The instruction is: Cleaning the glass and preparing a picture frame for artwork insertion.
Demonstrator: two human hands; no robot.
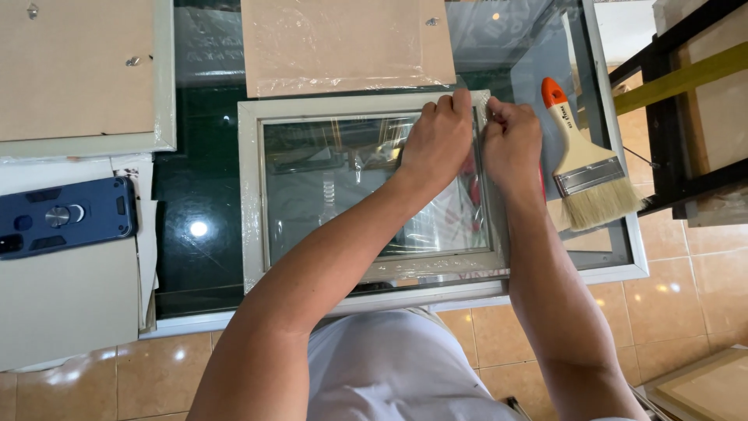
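A pale grey picture frame [251, 195] with a glass pane lies flat on a glass-topped table, loosely covered in clear plastic wrap. My left hand [438, 139] rests on the frame's far right corner, fingers curled over the top edge. My right hand [510, 139] is right beside it, pinching at the frame's right edge where the plastic wrap sits. Whether the fingers grip the wrap or the frame itself is hard to tell.
A wide paintbrush [584, 164] with an orange-tipped handle lies to the right. A brown backing board [343, 43] in plastic lies beyond the frame. Another frame's back [78, 70] and a dark blue phone [66, 217] are at left. A black stand [678, 117] is at right.
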